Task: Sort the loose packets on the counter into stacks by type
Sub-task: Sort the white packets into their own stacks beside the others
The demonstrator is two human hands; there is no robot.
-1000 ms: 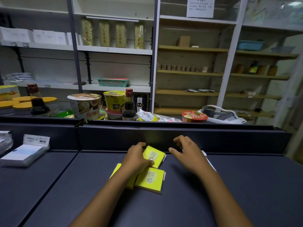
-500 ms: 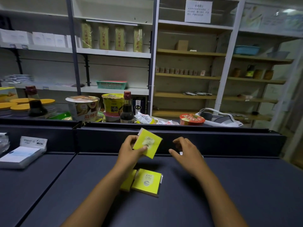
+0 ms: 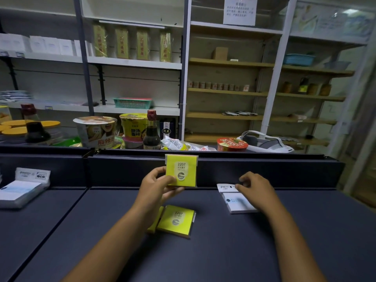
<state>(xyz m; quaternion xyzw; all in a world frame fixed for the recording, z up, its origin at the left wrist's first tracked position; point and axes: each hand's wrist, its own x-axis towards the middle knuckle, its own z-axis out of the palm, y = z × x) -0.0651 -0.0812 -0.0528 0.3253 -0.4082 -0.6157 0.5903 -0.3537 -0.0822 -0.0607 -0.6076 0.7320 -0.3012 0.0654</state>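
My left hand (image 3: 157, 185) holds a yellow packet (image 3: 181, 169) upright above the dark counter (image 3: 234, 251), thumb on its front face. Below it two more yellow packets (image 3: 175, 220) lie on the counter, one overlapping the other. My right hand (image 3: 256, 189) rests on a white packet (image 3: 237, 200) at the right, fingertips curled onto its far edge by the counter's back wall. A stack of white packets (image 3: 22, 190) lies at the far left.
A raised dark wall (image 3: 264, 169) runs along the back of the counter. Behind it stand noodle cups (image 3: 95, 131), soy sauce bottles (image 3: 151, 133) and snack bags (image 3: 175, 144). Shelves (image 3: 234, 92) fill the background. A seam (image 3: 67, 208) divides the counter at the left.
My left hand lifted one yellow packet off the counter and turned it upright. My right hand shifted right onto the white packet, which has come into view.
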